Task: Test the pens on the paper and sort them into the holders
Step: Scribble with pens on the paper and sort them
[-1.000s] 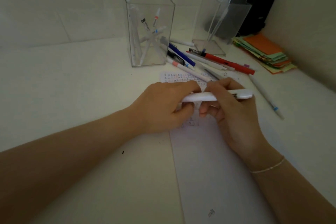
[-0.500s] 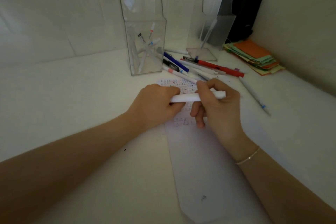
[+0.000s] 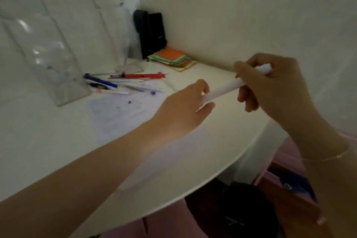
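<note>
Both hands hold one white pen (image 3: 224, 89) in the air above the table's right part. My left hand (image 3: 185, 108) pinches its lower end, and my right hand (image 3: 270, 85) grips its upper end with fingers curled round it. The test paper (image 3: 123, 110), marked with scribbles, lies on the white table (image 3: 222, 137) to the left of the hands. Beyond the paper lie several loose pens, among them a red pen (image 3: 144, 75) and a blue pen (image 3: 100, 80). A clear holder (image 3: 56, 60) stands at the left, blurred; a second clear holder (image 3: 117, 36) stands behind the pens.
A stack of coloured paper notes (image 3: 173, 59) lies in the far corner beside a black object (image 3: 151, 34) against the wall. The table's curved front edge runs lower right; below it are dark and pink things on the floor.
The view has swung to the right and blurred. Both hands have lifted the white pen up and to the right, away from the paper.
</note>
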`<state>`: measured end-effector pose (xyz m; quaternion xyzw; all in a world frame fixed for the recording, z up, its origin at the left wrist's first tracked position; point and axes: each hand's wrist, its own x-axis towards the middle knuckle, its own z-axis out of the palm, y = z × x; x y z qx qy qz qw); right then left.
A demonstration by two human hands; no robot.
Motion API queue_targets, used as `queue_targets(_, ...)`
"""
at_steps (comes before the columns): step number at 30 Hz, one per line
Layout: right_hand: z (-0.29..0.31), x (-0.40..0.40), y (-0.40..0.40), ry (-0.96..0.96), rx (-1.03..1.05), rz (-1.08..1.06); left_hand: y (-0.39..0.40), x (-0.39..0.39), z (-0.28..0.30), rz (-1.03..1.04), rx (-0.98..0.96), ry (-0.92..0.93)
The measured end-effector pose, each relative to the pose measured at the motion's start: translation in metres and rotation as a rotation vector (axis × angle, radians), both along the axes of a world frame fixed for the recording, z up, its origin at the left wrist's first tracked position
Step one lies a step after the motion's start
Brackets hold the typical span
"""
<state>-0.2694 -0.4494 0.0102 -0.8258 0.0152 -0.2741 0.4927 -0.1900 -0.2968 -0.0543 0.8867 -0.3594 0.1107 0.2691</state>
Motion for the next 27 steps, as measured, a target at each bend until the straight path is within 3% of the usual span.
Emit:
queue_targets(3,-0.001,-0.058,-0.059,0.088,-0.205,-0.315,-0.052,-0.011,-0.024,-0.171,0.051,0.059)
queue_targets(6,-0.030,-0.088,-0.105,0.362,-0.318,-0.499,-0.091,-0.021,-0.046,-0.291,0.160,-0.007)
queue_targets(11,-0.142,-0.085,-0.139,0.889,-0.352,-0.350,-0.116,-0.028,-0.068,-0.306,0.347,0.040)
queue_targets(15,-0.241,-0.073,-0.150,1.173,-0.500,-0.249,-0.116,-0.028,-0.068,-0.320,0.321,0.026)
queue_targets(19,-0.290,-0.072,-0.149,1.225,-0.519,-0.200,-0.115,-0.029,-0.069,-0.313,0.291,0.021)
queue_targets(24,-0.195,-0.064,-0.132,1.154,-0.740,-0.343,-0.111,-0.033,-0.061,-0.320,0.133,0.073)
queue_targets(27,-0.111,-0.047,-0.126,0.850,-0.708,-0.495,-0.093,-0.031,-0.043,-0.271,-0.052,0.130)
